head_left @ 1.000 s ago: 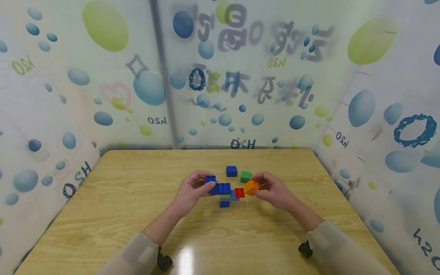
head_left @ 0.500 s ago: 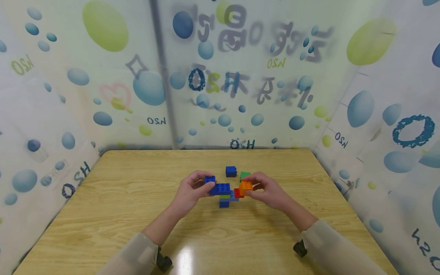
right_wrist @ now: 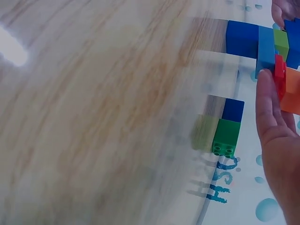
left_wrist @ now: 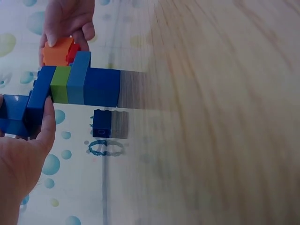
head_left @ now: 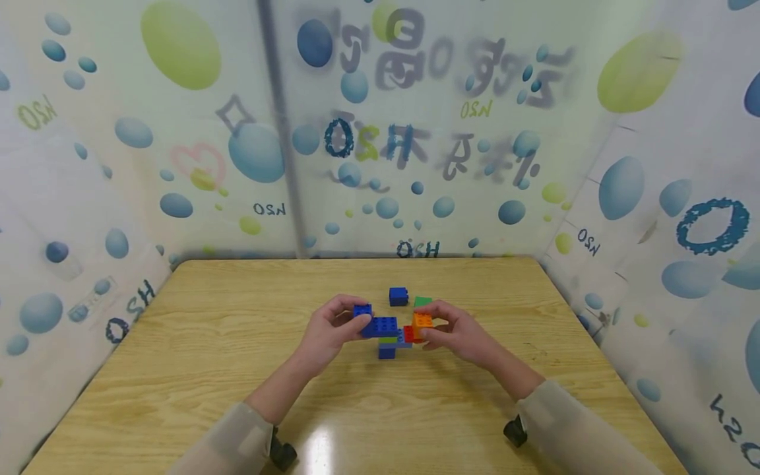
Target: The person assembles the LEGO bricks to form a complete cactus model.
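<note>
A small structure of toy building bricks stands on the table: a dark blue brick (head_left: 386, 351) at the bottom, then a light blue brick (head_left: 404, 341), a lime green brick (left_wrist: 60, 84) and a long blue brick (head_left: 384, 326). My left hand (head_left: 332, 332) grips the blue brick (head_left: 363, 310) at its upper left end. On the right side a red brick (head_left: 408, 333) sits on the light blue one. My right hand (head_left: 462, 334) pinches an orange brick (head_left: 423, 320) at the red brick; whether they are fully joined I cannot tell.
Behind the structure lie a loose blue brick (head_left: 398, 297) and a green brick (right_wrist: 226, 137), the latter partly hidden by the right hand in the head view. A patterned curtain (head_left: 368, 218) encloses the wooden table (head_left: 237, 303) at its back and sides.
My right hand has moved left with the orange brick, turning it studs-up and bringing it onto the red brick. The left hand and the structure have stayed in place.
</note>
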Demonstrator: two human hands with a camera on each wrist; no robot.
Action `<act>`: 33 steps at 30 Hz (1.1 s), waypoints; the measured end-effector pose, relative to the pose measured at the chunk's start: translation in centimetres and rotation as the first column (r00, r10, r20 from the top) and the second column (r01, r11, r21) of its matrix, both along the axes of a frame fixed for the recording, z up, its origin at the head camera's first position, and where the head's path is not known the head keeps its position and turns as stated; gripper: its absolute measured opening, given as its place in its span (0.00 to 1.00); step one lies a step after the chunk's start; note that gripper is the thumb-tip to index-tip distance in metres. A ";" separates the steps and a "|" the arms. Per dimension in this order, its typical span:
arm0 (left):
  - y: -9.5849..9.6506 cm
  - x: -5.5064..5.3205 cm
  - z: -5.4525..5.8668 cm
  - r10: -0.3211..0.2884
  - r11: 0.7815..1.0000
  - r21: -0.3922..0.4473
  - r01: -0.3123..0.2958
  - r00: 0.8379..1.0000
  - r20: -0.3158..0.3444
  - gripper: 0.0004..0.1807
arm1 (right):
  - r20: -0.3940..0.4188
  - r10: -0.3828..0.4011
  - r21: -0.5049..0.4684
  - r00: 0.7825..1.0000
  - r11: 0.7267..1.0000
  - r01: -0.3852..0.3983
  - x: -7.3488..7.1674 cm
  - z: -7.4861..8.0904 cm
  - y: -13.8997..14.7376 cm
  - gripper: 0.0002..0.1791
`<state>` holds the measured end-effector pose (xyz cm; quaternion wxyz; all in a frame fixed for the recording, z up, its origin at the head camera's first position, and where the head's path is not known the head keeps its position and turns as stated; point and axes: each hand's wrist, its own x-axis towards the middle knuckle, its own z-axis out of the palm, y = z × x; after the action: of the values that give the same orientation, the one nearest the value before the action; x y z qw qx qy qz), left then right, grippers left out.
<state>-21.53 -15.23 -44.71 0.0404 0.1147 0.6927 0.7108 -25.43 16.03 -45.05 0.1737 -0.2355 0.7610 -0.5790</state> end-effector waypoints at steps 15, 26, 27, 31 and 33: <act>0.1 0.0 0.0 0.005 1.000 -0.008 -0.006 1.000 -0.011 0.18 | 0.053 -0.059 -0.047 0.997 0.997 0.062 0.3 -0.3 -0.9 0.21; 0.1 0.1 0.0 0.011 1.000 -0.007 -0.011 1.000 -0.011 0.18 | 0.057 -0.053 -0.057 0.997 0.997 0.057 0.2 -0.5 -0.8 0.18; 0.1 0.1 0.0 0.012 1.000 -0.007 -0.012 1.000 -0.011 0.18 | 0.059 -0.054 -0.056 0.997 0.997 0.057 0.1 -0.5 -0.8 0.18; 0.0 -0.1 -0.2 0.010 1.000 -0.007 -0.010 1.000 -0.015 0.18 | 0.067 -0.056 -0.051 0.996 0.997 0.059 0.1 -0.5 -0.8 0.18; 0.0 -0.1 -0.3 0.009 1.000 -0.005 -0.009 1.000 -0.017 0.18 | 0.067 -0.054 -0.053 0.996 0.997 0.057 0.1 -0.5 -0.8 0.18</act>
<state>-21.62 -15.23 -44.98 0.0315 0.1177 0.6953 0.7083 -25.33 15.19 -45.52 0.1756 -0.2000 0.7449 -0.6118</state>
